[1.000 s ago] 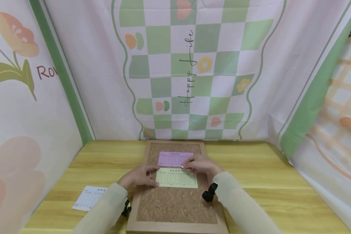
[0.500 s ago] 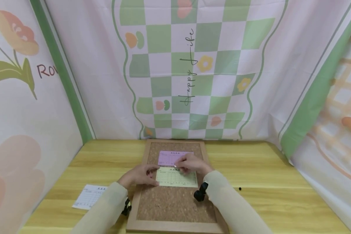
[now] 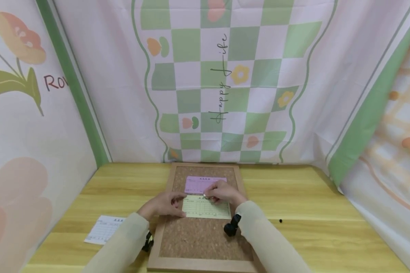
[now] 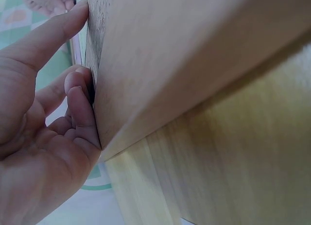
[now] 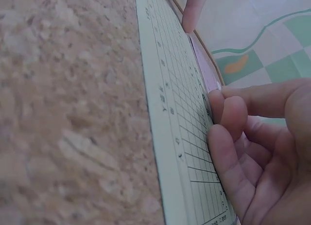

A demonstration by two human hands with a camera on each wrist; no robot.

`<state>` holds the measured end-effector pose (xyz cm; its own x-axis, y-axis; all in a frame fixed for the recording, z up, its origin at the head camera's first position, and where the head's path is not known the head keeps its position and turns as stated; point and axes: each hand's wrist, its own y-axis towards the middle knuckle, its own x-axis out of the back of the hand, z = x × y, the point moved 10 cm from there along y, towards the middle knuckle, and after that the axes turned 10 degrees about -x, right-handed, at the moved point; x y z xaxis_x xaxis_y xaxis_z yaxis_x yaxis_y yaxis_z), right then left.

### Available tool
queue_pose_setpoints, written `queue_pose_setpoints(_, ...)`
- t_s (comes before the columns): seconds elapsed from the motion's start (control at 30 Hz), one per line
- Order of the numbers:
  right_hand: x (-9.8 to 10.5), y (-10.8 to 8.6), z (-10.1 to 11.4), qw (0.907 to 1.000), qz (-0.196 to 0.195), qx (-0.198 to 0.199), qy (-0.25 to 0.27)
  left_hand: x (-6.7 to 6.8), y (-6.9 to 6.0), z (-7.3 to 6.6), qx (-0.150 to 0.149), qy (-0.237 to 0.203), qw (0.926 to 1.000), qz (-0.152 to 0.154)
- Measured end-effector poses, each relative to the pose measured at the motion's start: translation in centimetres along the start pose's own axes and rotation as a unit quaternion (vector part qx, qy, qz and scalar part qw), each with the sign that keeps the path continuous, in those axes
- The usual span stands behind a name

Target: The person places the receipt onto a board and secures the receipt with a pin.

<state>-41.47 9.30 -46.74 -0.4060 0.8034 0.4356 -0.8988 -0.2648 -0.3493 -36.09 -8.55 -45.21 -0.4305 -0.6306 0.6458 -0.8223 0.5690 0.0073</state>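
Note:
A pale yellow printed form slip [image 3: 205, 209] lies on the cork board [image 3: 205, 239], just below a purple slip [image 3: 195, 183]. At the yellow slip's left edge, my left hand [image 3: 162, 204] presses with thumb and forefinger stretched; its other fingers curl against the board's frame in the left wrist view. My right hand [image 3: 223, 191] pinches a small white push pin [image 3: 205, 195] at the yellow slip's top edge, near the middle. Most of the pin is hidden by the fingertips. In the right wrist view, the remaining right fingers [image 5: 224, 152] rest along the slip.
A white printed slip [image 3: 104, 229] lies on the wooden table [image 3: 311, 201] left of the board, partly behind the left sleeve. Right of the board sits a tiny black object [image 3: 280, 220]. A patterned curtain [image 3: 225, 94] hangs behind the table.
My right hand has moved left along the yellow slip's top edge with the white push pin, then stayed nearly still. The left hand has not moved. The tiny black object has come into view.

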Motion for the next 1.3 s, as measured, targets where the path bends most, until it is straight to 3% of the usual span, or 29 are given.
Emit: queue_pose_setpoints(1.3,-0.26,-0.65,0.2,1.0,-0.009,0.0,0.003,-0.14,0.16,0.22,-0.001,-0.008,1.0,-0.003)
